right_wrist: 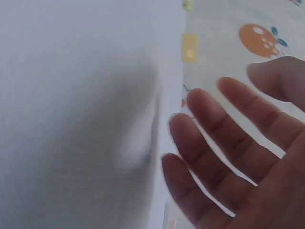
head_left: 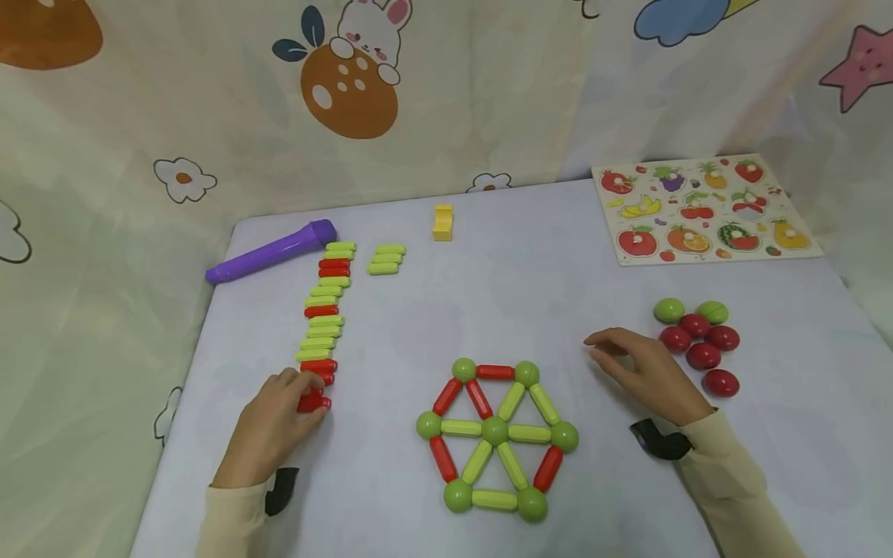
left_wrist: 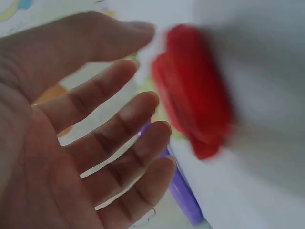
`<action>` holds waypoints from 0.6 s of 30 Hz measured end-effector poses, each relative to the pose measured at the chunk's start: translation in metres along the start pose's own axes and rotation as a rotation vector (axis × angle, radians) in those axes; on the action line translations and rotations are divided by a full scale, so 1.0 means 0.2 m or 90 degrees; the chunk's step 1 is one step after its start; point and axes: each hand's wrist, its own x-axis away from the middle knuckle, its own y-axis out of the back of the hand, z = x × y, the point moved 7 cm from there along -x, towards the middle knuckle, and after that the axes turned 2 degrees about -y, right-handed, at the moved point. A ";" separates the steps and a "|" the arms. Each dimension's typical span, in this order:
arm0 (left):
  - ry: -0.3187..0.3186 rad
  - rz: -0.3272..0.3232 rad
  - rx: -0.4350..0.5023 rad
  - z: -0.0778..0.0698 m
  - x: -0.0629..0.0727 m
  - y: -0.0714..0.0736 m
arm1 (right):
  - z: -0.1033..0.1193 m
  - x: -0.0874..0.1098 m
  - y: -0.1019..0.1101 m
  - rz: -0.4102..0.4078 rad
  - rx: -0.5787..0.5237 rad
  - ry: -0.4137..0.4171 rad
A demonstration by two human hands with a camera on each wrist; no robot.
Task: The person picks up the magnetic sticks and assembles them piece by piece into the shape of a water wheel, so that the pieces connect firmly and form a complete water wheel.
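Note:
At the near end of a long column of red and light-green rods (head_left: 322, 332), my left hand (head_left: 268, 422) reaches over the red rods (left_wrist: 195, 90). In the left wrist view its fingers are spread apart and loosely bent, with the red rods just beyond the fingertips. My right hand (head_left: 645, 370) hovers over the right side of the table, fingers relaxed and holding nothing. Between the hands lies a hexagonal wheel shape of green balls (head_left: 494, 430) joined by red and light-green rods. Close to the right hand sits a cluster of dark red balls (head_left: 703, 356) and two green balls (head_left: 670, 311).
A purple wand-like stick (head_left: 272, 253) lies at the back left beside the column. Several light-green rods (head_left: 387, 260) are grouped right of it. A small yellow block (head_left: 443, 223) stands near the back edge. The fruit puzzle board (head_left: 705, 209) lies at the back right.

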 end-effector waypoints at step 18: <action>-0.263 -0.063 0.281 -0.54 0.01 -0.03 | -0.06 0.01 -0.01 -0.022 -0.049 0.003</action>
